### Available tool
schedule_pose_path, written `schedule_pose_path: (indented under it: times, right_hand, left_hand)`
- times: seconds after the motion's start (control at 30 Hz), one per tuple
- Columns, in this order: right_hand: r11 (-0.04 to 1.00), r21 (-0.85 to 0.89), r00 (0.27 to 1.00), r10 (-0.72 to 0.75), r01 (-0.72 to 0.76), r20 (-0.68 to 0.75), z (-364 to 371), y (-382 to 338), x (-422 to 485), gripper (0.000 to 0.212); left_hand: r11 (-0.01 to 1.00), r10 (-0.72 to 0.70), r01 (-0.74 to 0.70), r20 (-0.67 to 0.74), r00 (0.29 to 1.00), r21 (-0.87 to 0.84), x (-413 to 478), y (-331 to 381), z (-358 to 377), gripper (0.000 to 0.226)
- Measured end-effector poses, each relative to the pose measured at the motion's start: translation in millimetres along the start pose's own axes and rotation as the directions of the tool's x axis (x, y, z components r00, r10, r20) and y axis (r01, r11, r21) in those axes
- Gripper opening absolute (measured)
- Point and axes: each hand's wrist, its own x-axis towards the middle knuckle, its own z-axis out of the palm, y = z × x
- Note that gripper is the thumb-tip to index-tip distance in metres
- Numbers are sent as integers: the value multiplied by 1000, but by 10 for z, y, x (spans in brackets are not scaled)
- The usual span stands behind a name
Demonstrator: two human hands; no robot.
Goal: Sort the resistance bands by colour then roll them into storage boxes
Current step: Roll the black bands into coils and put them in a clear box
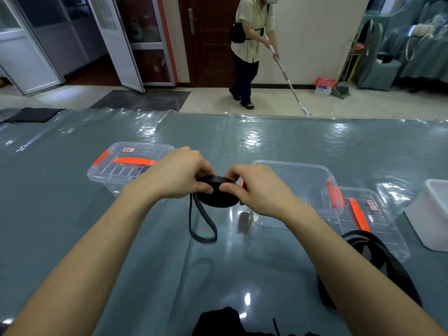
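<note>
**Almost rolled up**

Left hand [178, 174] and right hand [257, 187] pinched the black band coil [217, 201] between them, above the table [72, 238]. Its unwound loop [203, 230] trailed toward the person; the open storage box [303, 175] lay just beyond the right hand.

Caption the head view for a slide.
The left hand and right hand coil a black resistance band, tail dangling, between a closed storage box and an open storage box.

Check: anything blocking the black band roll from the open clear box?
Nothing visible. The left hand and right hand hold the roll just beside the open box; its lid lies off to the right. The loose tail hangs unrolled.
</note>
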Motion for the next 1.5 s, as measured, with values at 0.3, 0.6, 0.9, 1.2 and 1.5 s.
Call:
schedule_pose_path:
  times: [0.3, 0.6, 0.9, 1.2, 1.5]
  right_hand:
    - [998, 40, 999, 50, -49, -19, 63, 144, -18, 31]
    - [993, 83, 996, 78, -81, 39, -72, 43, 51, 19]
    - [615, 786, 960, 252, -62, -122, -231, 89, -27, 16]
    - [289, 954, 918, 393, -75, -47, 173, -9, -133, 23]
    - [954, 150, 962, 241, -258, 127, -41, 191, -200, 54]
  left_hand:
    - [1000, 9, -9, -3, 1000, 14, -16, 63, -37, 18]
    - [998, 52, -54, -66, 997, -29, 34, 112, -57, 20]
    - [449, -266, -86, -225, 937, -889, -146, -34, 255, 24]
    - [181, -481, -109, -185, 857, -977, -90, 215, 626, 35]
    - [914, -120, 59, -128, 985, -401, -152, 50, 480, 15]
